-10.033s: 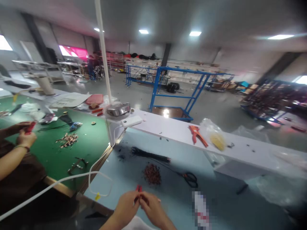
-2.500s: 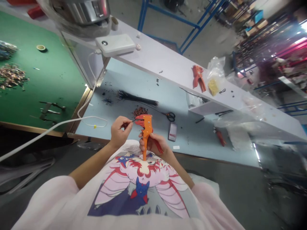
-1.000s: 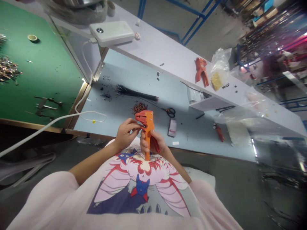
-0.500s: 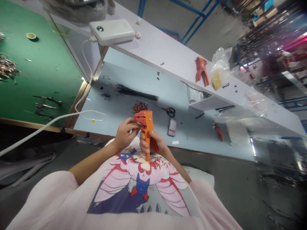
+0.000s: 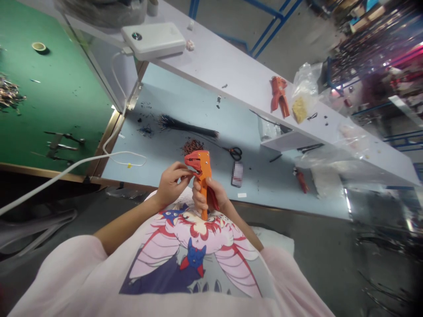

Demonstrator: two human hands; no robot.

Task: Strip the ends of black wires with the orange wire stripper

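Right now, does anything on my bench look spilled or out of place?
Black scraps lie scattered on the blue table beside the black wire bundle, unlike the compact reddish pile. A white cable loops loosely near the table's left edge. Nothing else stands out.

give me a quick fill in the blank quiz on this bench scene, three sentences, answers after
1. The right hand grips the handles of an ___ wire stripper, with the left hand pinching at its head.
2. The bundle of black wires lies on the light ___ table.
3. The power bank on the shelf is ___.

Missing words: orange; blue; white
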